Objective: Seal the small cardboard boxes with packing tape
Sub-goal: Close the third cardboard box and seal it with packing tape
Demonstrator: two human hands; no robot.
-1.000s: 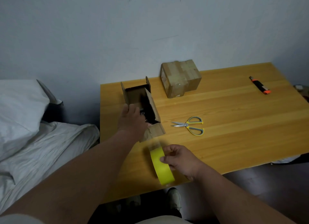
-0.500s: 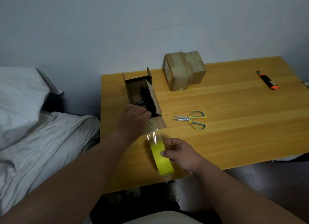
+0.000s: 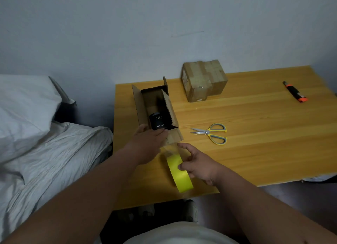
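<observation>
I am seeing the yellow wooden table (image 3: 246,152) lying bare across its right half, its near edge running just under the tape. Two brown cardboard boxes are sitting on it: one open box (image 3: 144,105) at the left edge, one taped box (image 3: 202,79) by the wall. My left hand (image 3: 147,143), fingers straight, is pressing the open box's near flap. My right hand (image 3: 197,163) is gripping the one yellow-cored tape roll (image 3: 179,172). One pair of yellow-grey scissors (image 3: 212,133) and one orange-black cutter (image 3: 294,91) are lying well apart.

The wooden desk (image 3: 255,152) carries an open cardboard box (image 3: 140,107), a taped box (image 3: 202,79), scissors (image 3: 212,133) and a utility knife (image 3: 294,92).
</observation>
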